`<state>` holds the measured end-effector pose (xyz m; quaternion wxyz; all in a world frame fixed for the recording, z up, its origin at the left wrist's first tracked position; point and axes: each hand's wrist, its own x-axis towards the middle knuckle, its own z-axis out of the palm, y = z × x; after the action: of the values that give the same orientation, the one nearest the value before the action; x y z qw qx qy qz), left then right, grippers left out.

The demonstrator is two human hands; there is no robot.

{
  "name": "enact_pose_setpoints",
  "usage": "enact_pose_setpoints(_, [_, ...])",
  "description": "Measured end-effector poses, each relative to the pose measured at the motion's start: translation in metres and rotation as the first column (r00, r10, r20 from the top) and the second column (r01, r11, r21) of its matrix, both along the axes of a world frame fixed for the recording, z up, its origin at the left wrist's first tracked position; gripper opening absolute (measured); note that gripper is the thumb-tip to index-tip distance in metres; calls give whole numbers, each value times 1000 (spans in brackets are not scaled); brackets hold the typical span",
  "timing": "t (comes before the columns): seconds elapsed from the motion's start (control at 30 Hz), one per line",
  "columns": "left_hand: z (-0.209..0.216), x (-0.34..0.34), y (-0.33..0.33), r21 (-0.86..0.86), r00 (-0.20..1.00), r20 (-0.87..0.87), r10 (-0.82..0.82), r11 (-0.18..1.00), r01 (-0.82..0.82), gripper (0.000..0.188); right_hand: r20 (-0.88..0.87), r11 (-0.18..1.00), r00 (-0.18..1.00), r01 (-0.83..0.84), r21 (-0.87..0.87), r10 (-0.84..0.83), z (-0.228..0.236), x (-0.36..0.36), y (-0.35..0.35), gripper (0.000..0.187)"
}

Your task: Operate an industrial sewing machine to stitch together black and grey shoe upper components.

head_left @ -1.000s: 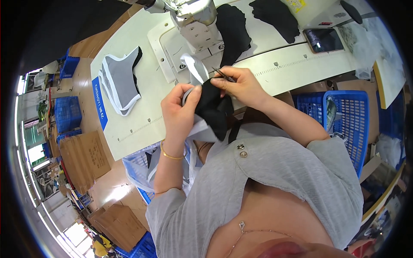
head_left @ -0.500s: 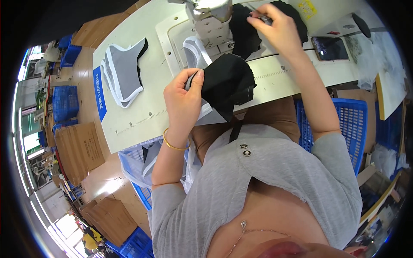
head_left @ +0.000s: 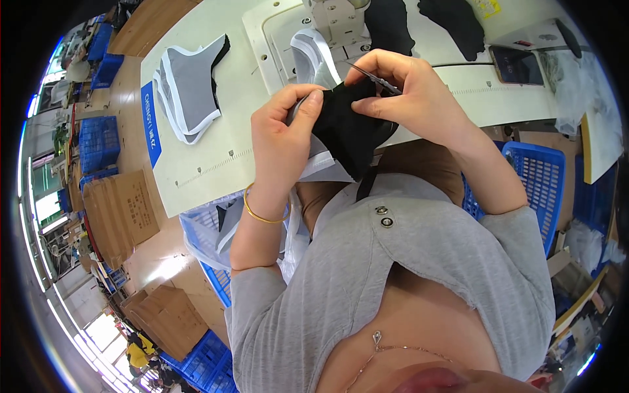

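Observation:
My left hand (head_left: 283, 128) pinches the left edge of a black fabric piece (head_left: 347, 131) between thumb and fingers, with grey, white-edged fabric (head_left: 325, 164) showing beneath it. My right hand (head_left: 413, 95) closes around a slim pointed metal tool (head_left: 377, 80) that looks like tweezers, its thumb and fingertips at the upper right part of the same black piece. Both hands are just in front of the sewing machine head (head_left: 337, 23). From beside the machine, a grey strip with white edging (head_left: 313, 56) runs down to the held fabric.
Stacked grey pieces with white edging (head_left: 190, 92) lie on the table (head_left: 203, 187) at left. More black pieces (head_left: 455, 26) and a phone (head_left: 517, 65) are at right. Blue baskets (head_left: 537, 173) stand below the table edge, one with plastic-wrapped fabric (head_left: 209, 229).
My right hand has come down and left from the black pieces by the machine to the held fabric, bringing the tool. The left hand still grips the fabric; the whole view has shifted slightly.

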<state>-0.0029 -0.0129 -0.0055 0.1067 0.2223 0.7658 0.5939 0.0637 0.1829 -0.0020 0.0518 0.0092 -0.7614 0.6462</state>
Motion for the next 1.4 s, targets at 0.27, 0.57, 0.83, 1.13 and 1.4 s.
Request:
enact_pose_setpoints(0.27, [0, -3, -4, 211, 952, 295, -86, 977, 23, 21, 114, 997, 993, 26, -75, -17, -5, 0, 1, 13])
enact_pose_setpoints(0.57, [1, -1, -1, 85, 980, 199, -28, 996, 11, 13, 120, 999, 993, -4, -49, 10, -6, -3, 8, 14])
enact_pose_setpoints(0.83, [5, 5, 1, 53, 992, 125, 10, 998, -17, 12, 32, 991, 991, 131, -4, -130, -15, 3, 18, 12])
enact_pose_setpoints(1.13, [2, 7, 2, 27, 999, 33, 28, 999, -29, 10, 24, 979, 979, 201, 25, -201, -6, 4, 15, 17])
enact_pose_setpoints(1.4, [-1, 5, -2, 50, 1000, 8, -7, 999, 6, 11, -16, 974, 975, 223, -36, -223, -13, -2, 11, 15])
